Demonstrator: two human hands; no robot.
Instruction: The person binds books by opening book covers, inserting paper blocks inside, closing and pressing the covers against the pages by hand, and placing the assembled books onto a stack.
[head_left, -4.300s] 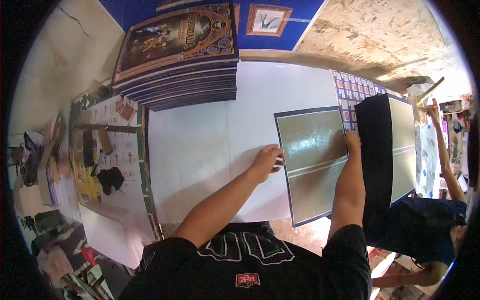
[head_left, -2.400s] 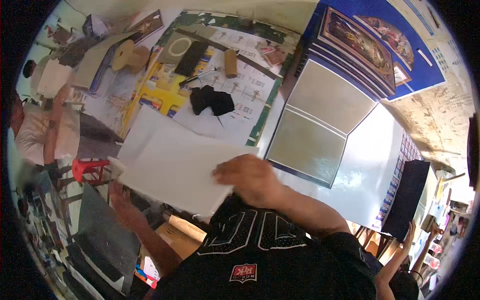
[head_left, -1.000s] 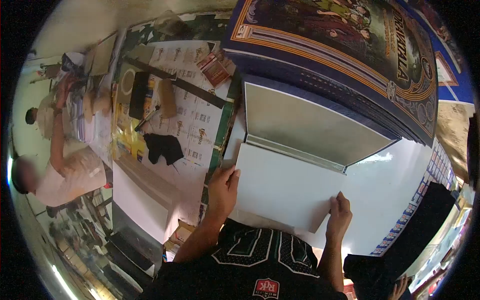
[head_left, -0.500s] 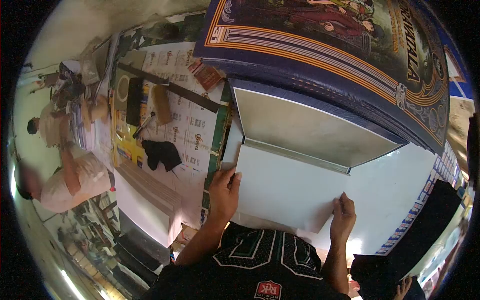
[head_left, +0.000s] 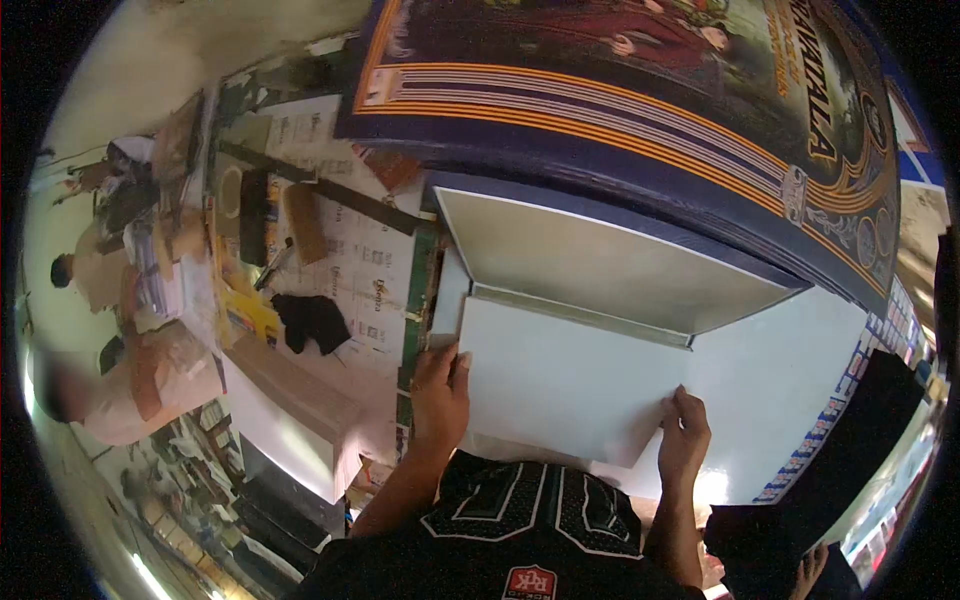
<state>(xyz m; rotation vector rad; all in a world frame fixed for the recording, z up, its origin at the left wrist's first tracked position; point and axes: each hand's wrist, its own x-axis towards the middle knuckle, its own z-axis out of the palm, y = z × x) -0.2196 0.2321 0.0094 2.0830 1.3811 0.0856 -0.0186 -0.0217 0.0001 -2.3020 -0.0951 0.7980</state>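
A flat white board (head_left: 570,375) lies in front of my body, its far edge against a narrow hinge-like strip. From that strip a panel with a greyish inner face (head_left: 610,265) stands tilted up. My left hand (head_left: 440,395) grips the board's left edge, thumb on top and fingers partly hidden. At the right edge, my right hand (head_left: 685,435) pinches the board between thumb and fingers. Behind the panel rises a stack of large dark-blue printed covers (head_left: 590,110) with orange lines and lettering, partly cut off by the view.
On the left table (head_left: 375,285) lie a black cloth (head_left: 312,322), a long dark bar (head_left: 365,205), a brown block (head_left: 303,222) and a stack of pale boards (head_left: 290,400). Two people (head_left: 150,385) are at the far left. Another person's hand (head_left: 808,575) shows at lower right.
The view has shifted slightly, so the left table sits further left and the printed stack looks larger. Both my hands keep their hold on the board.
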